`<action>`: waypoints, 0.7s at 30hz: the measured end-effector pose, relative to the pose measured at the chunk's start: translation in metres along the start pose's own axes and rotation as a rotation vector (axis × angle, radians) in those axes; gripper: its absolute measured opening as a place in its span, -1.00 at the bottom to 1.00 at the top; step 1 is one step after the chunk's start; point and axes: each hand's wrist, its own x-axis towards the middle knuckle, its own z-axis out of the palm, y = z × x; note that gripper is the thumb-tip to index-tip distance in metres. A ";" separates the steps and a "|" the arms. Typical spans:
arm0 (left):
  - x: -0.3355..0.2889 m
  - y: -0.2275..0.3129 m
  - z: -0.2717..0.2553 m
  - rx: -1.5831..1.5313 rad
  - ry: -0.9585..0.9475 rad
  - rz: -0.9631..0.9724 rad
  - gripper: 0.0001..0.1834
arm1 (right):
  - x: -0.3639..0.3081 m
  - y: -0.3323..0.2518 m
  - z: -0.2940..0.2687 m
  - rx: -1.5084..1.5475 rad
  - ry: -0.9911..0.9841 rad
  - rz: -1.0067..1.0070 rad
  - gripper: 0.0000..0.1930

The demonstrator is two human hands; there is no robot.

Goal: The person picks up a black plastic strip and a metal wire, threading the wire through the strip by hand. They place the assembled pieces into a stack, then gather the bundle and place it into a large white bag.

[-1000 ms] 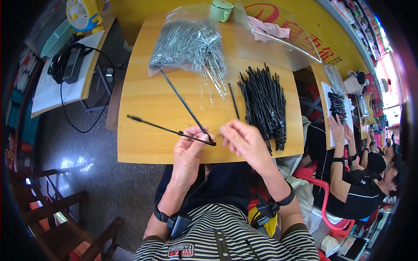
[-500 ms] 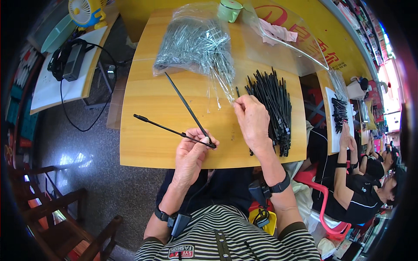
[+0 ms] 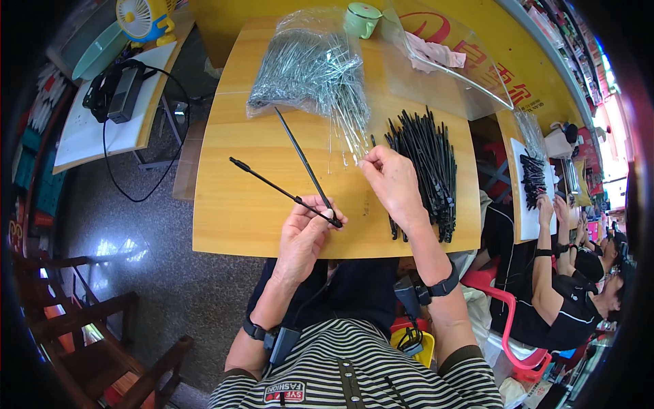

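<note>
Hands, in the head view: apart but near each other over the desk [image 3: 228, 218]. With left hand [image 3: 302, 238] near six o'clock, pinching a pair of black rods [image 3: 298, 200] at the point of a V, tips fanning toward ten and eleven; cannot tell if hinged there. With right hand [image 3: 393, 184] near four o'clock, fingertips at the loose ends of thin metal wires [image 3: 345, 129] spilling from a clear bag [image 3: 300, 20] at eleven; cannot tell if closed on one. Probably best to single out one wire by its tip, then draw straight toward five o'clock, to avoid bending or snagging. Meanwhile, pinch the V firmly. Steer clear of the pile of black rods [image 3: 426, 177], just beside the right hand at three.
</note>
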 end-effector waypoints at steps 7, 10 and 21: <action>-0.004 -0.002 -0.005 0.024 -0.033 0.014 -0.82 | -0.024 -0.005 -0.023 0.347 -0.342 0.273 -0.85; -0.002 -0.003 -0.002 0.029 -0.030 0.032 -0.80 | -0.040 -0.001 -0.034 0.445 -0.391 0.307 -0.85; -0.017 -0.005 0.012 0.105 -0.109 0.046 -0.81 | -0.089 0.006 -0.064 0.551 -0.341 0.369 -0.89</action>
